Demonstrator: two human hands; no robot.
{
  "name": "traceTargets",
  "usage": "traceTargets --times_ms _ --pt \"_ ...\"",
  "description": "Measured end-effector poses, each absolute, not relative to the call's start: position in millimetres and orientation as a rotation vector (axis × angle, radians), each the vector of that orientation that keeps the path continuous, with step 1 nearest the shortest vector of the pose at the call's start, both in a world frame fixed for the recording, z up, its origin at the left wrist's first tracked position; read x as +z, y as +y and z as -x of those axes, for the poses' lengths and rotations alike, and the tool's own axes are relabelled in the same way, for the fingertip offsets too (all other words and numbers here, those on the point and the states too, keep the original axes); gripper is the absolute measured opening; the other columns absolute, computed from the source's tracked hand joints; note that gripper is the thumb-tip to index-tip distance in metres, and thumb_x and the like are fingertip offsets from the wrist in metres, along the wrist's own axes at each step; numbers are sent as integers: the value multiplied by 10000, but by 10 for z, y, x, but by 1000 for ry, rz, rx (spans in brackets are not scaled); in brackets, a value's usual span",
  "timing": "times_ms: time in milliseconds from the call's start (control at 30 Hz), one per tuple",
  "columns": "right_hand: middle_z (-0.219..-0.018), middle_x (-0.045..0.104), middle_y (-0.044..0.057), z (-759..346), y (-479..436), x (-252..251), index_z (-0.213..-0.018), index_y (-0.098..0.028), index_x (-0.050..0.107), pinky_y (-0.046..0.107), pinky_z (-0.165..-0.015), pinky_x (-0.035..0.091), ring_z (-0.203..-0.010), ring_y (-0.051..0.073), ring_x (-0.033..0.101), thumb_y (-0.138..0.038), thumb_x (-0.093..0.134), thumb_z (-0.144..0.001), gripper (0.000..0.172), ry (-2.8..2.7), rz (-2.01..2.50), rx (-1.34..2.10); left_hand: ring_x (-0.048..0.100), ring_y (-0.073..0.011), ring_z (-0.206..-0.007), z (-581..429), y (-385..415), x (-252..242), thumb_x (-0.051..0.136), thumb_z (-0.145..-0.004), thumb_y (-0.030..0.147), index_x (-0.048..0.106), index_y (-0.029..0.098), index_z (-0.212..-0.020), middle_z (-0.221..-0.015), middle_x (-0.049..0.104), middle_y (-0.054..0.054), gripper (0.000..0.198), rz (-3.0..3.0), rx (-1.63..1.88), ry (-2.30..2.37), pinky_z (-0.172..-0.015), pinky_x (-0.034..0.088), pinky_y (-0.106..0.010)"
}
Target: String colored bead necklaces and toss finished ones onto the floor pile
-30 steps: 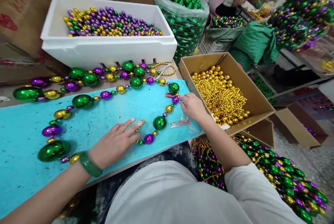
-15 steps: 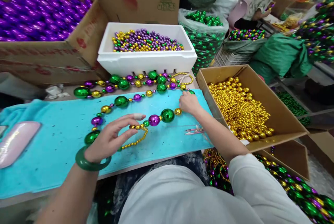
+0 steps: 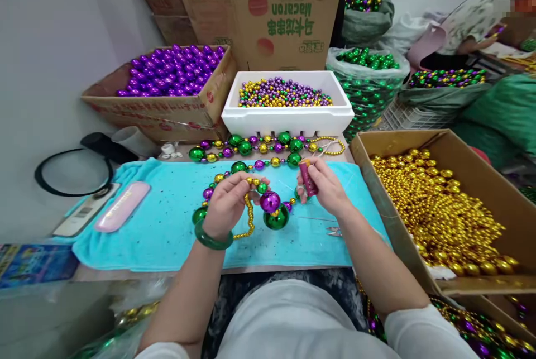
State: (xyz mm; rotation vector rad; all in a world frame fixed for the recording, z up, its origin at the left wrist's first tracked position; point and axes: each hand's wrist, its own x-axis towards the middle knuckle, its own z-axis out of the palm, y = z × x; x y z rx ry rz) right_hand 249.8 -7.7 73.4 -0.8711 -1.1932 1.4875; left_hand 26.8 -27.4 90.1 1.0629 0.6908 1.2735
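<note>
Left hand (image 3: 226, 205): pinching the gold end of a bead string (image 3: 270, 201), whose rest is lying on the blue towel (image 3: 151, 244). Right hand (image 3: 327, 183): grasping a maroon lighter (image 3: 309, 179) just beside the string. Nippers (image 3: 334, 231): lying below that hand. Beyond, I am seeing a second string (image 3: 245, 147) lying before a foam box (image 3: 288, 121).

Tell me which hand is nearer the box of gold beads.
Right. The right hand is left of the box; the left hand, holding a beaded strand, is farther left.
</note>
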Motion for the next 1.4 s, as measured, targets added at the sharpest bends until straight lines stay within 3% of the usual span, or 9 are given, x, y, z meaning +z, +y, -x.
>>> traceTargets --times_ms 67,167,267,433,600,733,933,1100,1400 --pt "-722 546 -31 -2410 -186 784 -1034 -222 498 208 -422 397 -523 94 512 -493 569 -828 347 -1259 917 1433 608 -154 -698 -355 -275 849 659 -795 377 690 153 -859 -906 697 -97 235 -1085 1217 750 -518 479 -235" --pt "-679 516 -41 -2328 -294 829 -938 -190 588 212 -482 379 -540 76 459 -404 702 -727 322 -1364 1031 1299 560 -119 -641 -478 -290 763 648 -804 386 679 154 -836 -867 685 -74 236 -1100 1164 845 -504 468 -221" --pt "-675 560 -25 -2292 -359 852 -874 -177 644 233 -537 393 -582 94 482 -369 743 -679 292 -1407 1133 1194 556 -122 -648 -571 -314 723 631 -817 389 664 166 -835 -823 665 -51 226 -1141 1145 903 -528 476 -227" --pt "-752 632 10 -2316 -384 908 -862 -175 668 250 -595 426 -665 128 549 -367 702 -721 241 -1433 1159 1084 536 -118 -633 -688 -340 793 610 -823 421 633 173 -801 -762 632 -21 250 -1312 1141 976 -601 481 -250" --pt "-706 601 -2 -2360 -367 914 -787 -168 635 256 -608 418 -643 124 521 -384 726 -686 255 -1448 1196 1134 523 -138 -739 -818 -343 797 586 -837 453 583 192 -813 -743 563 0 263 -1370 1210 1002 -703 460 -259" --pt "-630 530 -30 -2337 -404 838 -720 -165 593 240 -550 385 -568 95 457 -429 770 -617 335 -1275 1208 1237 460 -125 -704 -894 -374 697 567 -849 453 530 203 -870 -751 494 16 254 -1303 1179 996 -651 420 -240" --pt "-587 542 -37 -2367 -476 790 -753 -167 629 228 -474 359 -493 76 430 -451 783 -594 360 -1128 1132 1422 399 -116 -663 -888 -448 639 550 -868 420 516 205 -900 -729 436 23 219 -1280 1091 921 -594 371 -230" --pt "-516 523 -53 -2432 -471 830 -655 -167 610 214 -431 337 -438 58 393 -409 832 -521 355 -1095 1154 1468 439 -114 -655 -899 -464 686 569 -853 423 530 202 -892 -729 469 21 228 -1293 1028 922 -584 382 -232" --pt "-491 519 -50 -2502 -441 714 -650 -159 591 199 -409 312 -427 60 417 -444 778 -592 346 -1117 1197 1495 570 -121 -663 -935 -416 656 619 -819 388 576 214 -1024 -779 578 12 273 -1129 941 865 -582 492 -238"
